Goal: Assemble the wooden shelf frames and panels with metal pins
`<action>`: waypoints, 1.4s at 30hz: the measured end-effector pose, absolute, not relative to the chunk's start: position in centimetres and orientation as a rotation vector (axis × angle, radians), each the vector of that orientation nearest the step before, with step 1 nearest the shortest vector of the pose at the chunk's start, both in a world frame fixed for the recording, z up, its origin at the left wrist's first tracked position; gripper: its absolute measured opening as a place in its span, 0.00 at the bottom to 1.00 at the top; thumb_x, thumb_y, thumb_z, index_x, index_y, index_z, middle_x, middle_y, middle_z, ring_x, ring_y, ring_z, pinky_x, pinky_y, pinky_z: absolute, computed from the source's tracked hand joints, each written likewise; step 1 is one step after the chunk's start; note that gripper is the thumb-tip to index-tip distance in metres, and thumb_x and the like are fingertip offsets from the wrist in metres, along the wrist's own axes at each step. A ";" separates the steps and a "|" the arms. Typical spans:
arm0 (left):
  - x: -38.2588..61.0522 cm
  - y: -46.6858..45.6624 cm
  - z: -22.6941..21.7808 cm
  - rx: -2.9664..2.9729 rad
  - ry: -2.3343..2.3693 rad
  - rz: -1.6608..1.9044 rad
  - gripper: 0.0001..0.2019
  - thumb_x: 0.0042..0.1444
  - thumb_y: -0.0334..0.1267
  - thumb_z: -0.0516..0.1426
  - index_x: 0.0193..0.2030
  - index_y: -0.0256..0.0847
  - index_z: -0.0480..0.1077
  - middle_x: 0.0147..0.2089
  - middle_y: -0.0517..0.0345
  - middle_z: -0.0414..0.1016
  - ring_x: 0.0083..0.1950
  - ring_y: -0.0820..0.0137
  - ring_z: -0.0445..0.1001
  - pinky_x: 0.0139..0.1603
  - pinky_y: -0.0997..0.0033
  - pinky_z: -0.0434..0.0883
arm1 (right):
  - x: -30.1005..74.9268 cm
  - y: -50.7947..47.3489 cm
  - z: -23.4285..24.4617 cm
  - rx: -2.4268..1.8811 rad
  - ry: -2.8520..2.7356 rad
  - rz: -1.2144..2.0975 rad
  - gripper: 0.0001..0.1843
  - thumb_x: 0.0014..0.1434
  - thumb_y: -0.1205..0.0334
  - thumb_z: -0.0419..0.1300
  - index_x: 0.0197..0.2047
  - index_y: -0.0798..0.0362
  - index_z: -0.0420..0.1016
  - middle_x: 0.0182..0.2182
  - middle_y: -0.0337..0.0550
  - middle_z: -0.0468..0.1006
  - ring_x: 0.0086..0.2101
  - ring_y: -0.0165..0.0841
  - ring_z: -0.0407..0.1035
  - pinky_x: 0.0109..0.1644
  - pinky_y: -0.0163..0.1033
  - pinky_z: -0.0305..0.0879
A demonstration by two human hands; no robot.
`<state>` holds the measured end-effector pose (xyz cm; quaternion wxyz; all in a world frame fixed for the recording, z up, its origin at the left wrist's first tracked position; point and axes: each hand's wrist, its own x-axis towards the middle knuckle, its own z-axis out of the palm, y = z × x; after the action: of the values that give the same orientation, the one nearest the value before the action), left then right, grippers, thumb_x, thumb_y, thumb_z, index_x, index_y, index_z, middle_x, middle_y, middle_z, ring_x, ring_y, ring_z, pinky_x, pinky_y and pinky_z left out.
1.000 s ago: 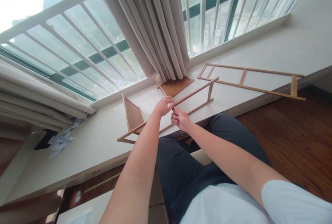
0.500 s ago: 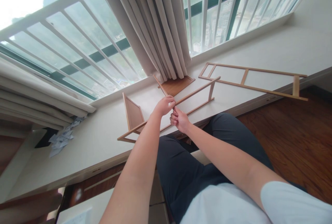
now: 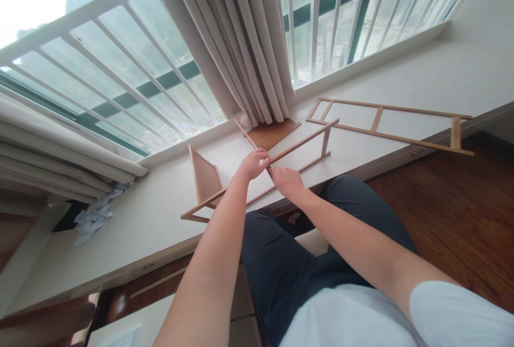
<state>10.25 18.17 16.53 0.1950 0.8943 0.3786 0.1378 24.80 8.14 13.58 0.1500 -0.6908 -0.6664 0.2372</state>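
A light-brown wooden frame with two long rails and wooden panels lies on the white window ledge in front of me. My left hand is closed around the middle of its upper rail. My right hand is right beside it, fingers curled in a pinch against the same rail; what they hold is too small and covered to name. One wooden panel stands up from the frame on the left. Behind my left hand another panel reaches the curtain.
A second ladder-like wooden frame lies on the ledge at the right. Grey curtains hang before the barred window. Crumpled paper lies at the far left. My legs are close against the ledge's front edge.
My right hand has turned over and shifted slightly right, its back now facing up. My left hand stays on the rail, and the frame has hardly moved.
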 end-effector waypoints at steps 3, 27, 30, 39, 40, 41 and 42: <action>10.3 18.2 16.6 2.506 1.074 0.373 0.14 0.63 0.37 0.51 0.34 0.41 0.78 0.47 0.51 0.78 0.50 0.63 0.77 0.57 0.64 0.72 | 24.7 7.8 14.1 -2.043 -2.017 0.618 0.30 0.77 0.50 0.37 0.50 0.54 0.78 0.43 0.59 0.83 0.47 0.46 0.80 0.52 0.47 0.70; 10.3 17.9 16.8 2.503 1.082 0.376 0.14 0.63 0.38 0.51 0.34 0.41 0.78 0.47 0.51 0.78 0.51 0.63 0.77 0.59 0.63 0.72 | 24.4 7.5 14.8 -2.051 -1.979 0.690 0.33 0.77 0.49 0.35 0.52 0.55 0.79 0.45 0.59 0.83 0.48 0.45 0.79 0.53 0.46 0.69; 10.3 17.8 16.9 2.496 1.089 0.379 0.14 0.63 0.38 0.51 0.34 0.41 0.78 0.47 0.52 0.78 0.51 0.63 0.77 0.59 0.63 0.72 | 24.4 7.5 14.8 -2.047 -1.982 0.689 0.33 0.77 0.50 0.35 0.52 0.55 0.79 0.45 0.60 0.83 0.48 0.45 0.79 0.53 0.46 0.69; 10.4 17.7 17.1 2.493 1.084 0.365 0.14 0.63 0.38 0.50 0.33 0.41 0.77 0.47 0.51 0.78 0.50 0.63 0.76 0.57 0.64 0.72 | 24.4 7.8 14.8 -2.051 -2.006 0.655 0.32 0.77 0.50 0.35 0.51 0.55 0.79 0.43 0.58 0.84 0.47 0.47 0.80 0.51 0.48 0.71; 10.4 17.7 17.1 2.493 1.087 0.365 0.14 0.63 0.38 0.50 0.33 0.41 0.77 0.47 0.51 0.78 0.50 0.63 0.76 0.56 0.64 0.72 | 24.3 7.8 14.8 -2.052 -2.004 0.663 0.32 0.77 0.50 0.35 0.51 0.54 0.79 0.44 0.58 0.84 0.47 0.46 0.80 0.52 0.48 0.71; 10.4 17.7 17.0 2.493 1.088 0.364 0.14 0.63 0.38 0.50 0.34 0.41 0.77 0.47 0.51 0.78 0.50 0.63 0.76 0.56 0.64 0.72 | 24.3 7.9 14.8 -2.050 -2.001 0.672 0.32 0.77 0.50 0.35 0.51 0.54 0.79 0.44 0.59 0.83 0.48 0.46 0.79 0.52 0.48 0.70; 10.4 17.7 17.0 2.493 1.089 0.362 0.14 0.63 0.38 0.50 0.34 0.41 0.77 0.47 0.51 0.78 0.50 0.63 0.76 0.56 0.64 0.72 | 24.3 7.9 14.9 -2.048 -1.997 0.684 0.33 0.77 0.50 0.35 0.51 0.54 0.79 0.45 0.59 0.83 0.48 0.46 0.79 0.53 0.48 0.70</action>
<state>10.39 17.74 17.02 0.1975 0.8905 0.3889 0.1294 24.31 7.89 14.85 0.1001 -0.6928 -0.6756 0.2314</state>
